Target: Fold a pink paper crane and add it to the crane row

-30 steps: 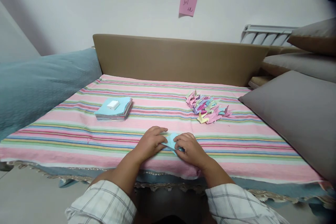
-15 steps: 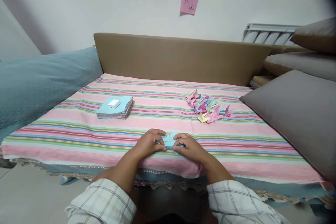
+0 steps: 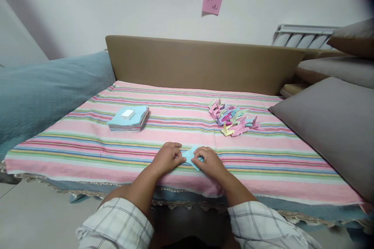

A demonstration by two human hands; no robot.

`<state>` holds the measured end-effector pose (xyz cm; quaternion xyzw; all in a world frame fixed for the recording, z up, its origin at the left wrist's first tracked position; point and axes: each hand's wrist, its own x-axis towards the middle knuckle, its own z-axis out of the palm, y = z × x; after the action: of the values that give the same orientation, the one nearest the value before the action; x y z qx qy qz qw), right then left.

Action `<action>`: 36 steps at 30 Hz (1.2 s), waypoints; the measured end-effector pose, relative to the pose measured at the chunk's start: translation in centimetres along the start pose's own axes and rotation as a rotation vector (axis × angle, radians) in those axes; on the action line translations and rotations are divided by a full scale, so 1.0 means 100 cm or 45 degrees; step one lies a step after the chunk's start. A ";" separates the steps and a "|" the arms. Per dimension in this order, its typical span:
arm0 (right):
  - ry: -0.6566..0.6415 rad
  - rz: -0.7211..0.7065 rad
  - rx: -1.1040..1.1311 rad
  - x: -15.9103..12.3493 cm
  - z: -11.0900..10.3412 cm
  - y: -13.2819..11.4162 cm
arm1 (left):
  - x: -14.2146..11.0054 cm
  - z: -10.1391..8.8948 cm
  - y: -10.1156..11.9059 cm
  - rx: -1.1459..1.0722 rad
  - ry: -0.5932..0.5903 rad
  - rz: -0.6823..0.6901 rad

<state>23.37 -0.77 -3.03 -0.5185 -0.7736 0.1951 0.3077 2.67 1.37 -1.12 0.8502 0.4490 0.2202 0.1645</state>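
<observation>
A light blue piece of folded origami paper (image 3: 190, 154) lies between my hands at the front of the striped cloth. My left hand (image 3: 168, 158) grips its left end, with thumb and fingers pressed together. On the other side my right hand (image 3: 208, 160) pinches the right part, its fingers curled over the paper. Parts of the folds are hidden under the fingers. Beyond my right hand lies a pile of folded paper cranes (image 3: 230, 118) in pink, purple, yellow, green and blue.
At the left stands a stack of square paper (image 3: 128, 124) with a small white box (image 3: 127, 114) on top. The striped cloth (image 3: 175, 124) covers the seat. Grey cushions (image 3: 330, 124) stand at the right, a blue armrest (image 3: 52, 85) at the left, and a brown backrest (image 3: 198, 64) behind.
My left thumb has moved in against the fingers on the paper. The blue paper's lower corner now shows more between the hands. The view has shifted slightly.
</observation>
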 end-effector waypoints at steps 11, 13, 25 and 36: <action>-0.021 0.016 -0.018 0.003 0.001 -0.001 | 0.006 -0.002 0.007 0.165 -0.053 -0.002; -0.016 0.012 -0.032 0.004 0.001 0.000 | 0.006 -0.002 0.009 0.175 -0.044 -0.004; 0.000 -0.003 -0.052 0.003 0.002 0.000 | -0.003 0.008 0.008 0.113 0.113 -0.157; -0.015 0.039 -0.056 0.003 0.001 -0.002 | -0.014 0.006 0.007 0.055 0.159 -0.295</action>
<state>23.06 -0.61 -2.92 -0.5357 -0.7715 0.1857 0.2888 2.79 -0.25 -1.57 0.7807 0.5580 0.2425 0.1424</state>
